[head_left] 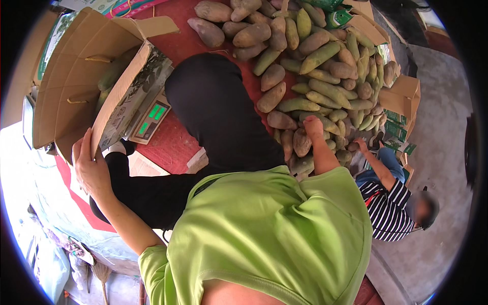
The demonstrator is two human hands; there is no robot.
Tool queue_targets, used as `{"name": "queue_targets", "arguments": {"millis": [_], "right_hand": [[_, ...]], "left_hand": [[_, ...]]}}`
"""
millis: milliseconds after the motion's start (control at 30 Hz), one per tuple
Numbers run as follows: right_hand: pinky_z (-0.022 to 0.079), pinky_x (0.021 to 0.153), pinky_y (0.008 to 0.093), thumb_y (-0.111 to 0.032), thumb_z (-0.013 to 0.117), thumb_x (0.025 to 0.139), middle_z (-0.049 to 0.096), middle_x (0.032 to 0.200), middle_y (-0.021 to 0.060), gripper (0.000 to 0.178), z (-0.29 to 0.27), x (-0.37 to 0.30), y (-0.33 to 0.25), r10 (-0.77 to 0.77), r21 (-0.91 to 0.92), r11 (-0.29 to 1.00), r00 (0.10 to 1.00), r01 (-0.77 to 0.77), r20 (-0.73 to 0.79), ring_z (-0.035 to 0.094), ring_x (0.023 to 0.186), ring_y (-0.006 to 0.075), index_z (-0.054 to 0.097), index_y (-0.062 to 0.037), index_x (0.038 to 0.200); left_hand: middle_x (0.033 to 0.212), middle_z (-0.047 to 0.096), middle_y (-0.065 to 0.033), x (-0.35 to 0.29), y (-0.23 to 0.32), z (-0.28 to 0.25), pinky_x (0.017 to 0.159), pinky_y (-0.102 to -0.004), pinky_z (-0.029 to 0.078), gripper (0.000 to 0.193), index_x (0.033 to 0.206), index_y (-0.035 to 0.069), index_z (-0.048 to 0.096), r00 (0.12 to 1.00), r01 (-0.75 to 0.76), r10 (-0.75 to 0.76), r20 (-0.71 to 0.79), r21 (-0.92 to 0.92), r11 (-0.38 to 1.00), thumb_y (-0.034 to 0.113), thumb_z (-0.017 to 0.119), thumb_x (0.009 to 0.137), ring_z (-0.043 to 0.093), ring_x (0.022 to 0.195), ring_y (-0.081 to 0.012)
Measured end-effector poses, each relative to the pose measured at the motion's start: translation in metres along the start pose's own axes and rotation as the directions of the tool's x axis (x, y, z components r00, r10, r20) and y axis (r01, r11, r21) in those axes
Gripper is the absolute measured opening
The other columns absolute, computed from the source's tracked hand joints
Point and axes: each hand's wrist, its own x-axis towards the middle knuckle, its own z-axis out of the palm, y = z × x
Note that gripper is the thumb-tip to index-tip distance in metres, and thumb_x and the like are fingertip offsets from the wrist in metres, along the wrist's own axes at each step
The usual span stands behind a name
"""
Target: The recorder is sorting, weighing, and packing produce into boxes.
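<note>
My left hand (91, 165) grips the near edge of an open cardboard box (68, 76) at the left, its fingers along the flap. A few green vegetables (109, 79) lie partly hidden in the box. The box rests on a digital scale (152, 120) with a lit green display. Over on the right, my right hand (313, 126) is closed above a large pile of long green radish-like vegetables (325, 91) and brown tubers like sweet potatoes (273, 96). What its fingers hold, if anything, is hidden.
Another person in a striped shirt (389, 208) reaches into the pile's right side. Open cartons (401, 96) stand along its far right edge. My black-trousered knee (203, 81) lies between scale and pile, on a red mat (170, 145). A broom (101, 274) is at lower left.
</note>
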Motion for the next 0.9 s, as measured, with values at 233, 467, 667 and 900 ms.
{"name": "queue_targets", "arguments": {"millis": [233, 467, 667, 900], "right_hand": [[0.049, 0.089, 0.0414, -0.036, 0.081, 0.066, 0.064, 0.111, 0.0138, 0.061, -0.018, -0.015, 0.003, 0.061, -0.042, 0.998, 0.96, -0.051, 0.272, 0.059, 0.106, 0.0329, 0.06, -0.01, 0.118], [0.045, 0.097, 0.0471, -0.034, 0.084, 0.06, 0.042, 0.138, 0.0078, 0.089, -0.028, -0.067, -0.064, 0.175, -0.441, 0.897, 0.93, -0.015, 0.324, 0.038, 0.129, 0.0338, 0.039, -0.0243, 0.137], [0.047, 0.095, 0.0487, -0.021, 0.086, 0.056, 0.046, 0.13, 0.0063, 0.085, -0.015, -0.072, -0.065, 0.16, -0.507, 0.862, 0.958, -0.019, 0.236, 0.043, 0.123, 0.0324, 0.043, -0.0247, 0.129], [0.047, 0.092, 0.0478, -0.014, 0.085, 0.049, 0.052, 0.118, 0.0113, 0.082, -0.04, -0.061, -0.096, -0.132, -0.373, 0.907, 0.974, 0.194, 0.187, 0.047, 0.115, 0.0368, 0.047, -0.0199, 0.121]], "left_hand": [[0.104, 0.063, -0.0059, 0.002, -0.001, 0.003, 0.077, -0.035, 0.051, 0.045, 0.115, 0.014, 0.066, 1.0, -0.004, 0.004, -0.003, -0.026, 1.0, -0.005, 0.061, 0.074, 0.063, 0.091, -0.0243], [0.104, 0.063, -0.0057, -0.001, 0.008, -0.005, 0.078, -0.0351, 0.051, 0.046, 0.114, 0.014, 0.066, 0.999, 0.039, -0.039, -0.01, 0.013, 0.999, -0.006, 0.06, 0.074, 0.062, 0.093, -0.0245], [0.104, 0.062, -0.0049, -0.004, 0.008, -0.008, 0.084, -0.0362, 0.049, 0.046, 0.114, 0.015, 0.066, 0.998, 0.064, -0.064, 0.009, -0.041, 0.997, -0.004, 0.062, 0.072, 0.06, 0.098, -0.0267], [0.103, 0.061, -0.0029, -0.001, 0.006, -0.01, 0.087, -0.037, 0.047, 0.048, 0.112, 0.017, 0.066, 0.997, 0.077, -0.077, 0.032, -0.008, 0.997, 0.0, 0.065, 0.068, 0.058, 0.102, -0.0243]]}}
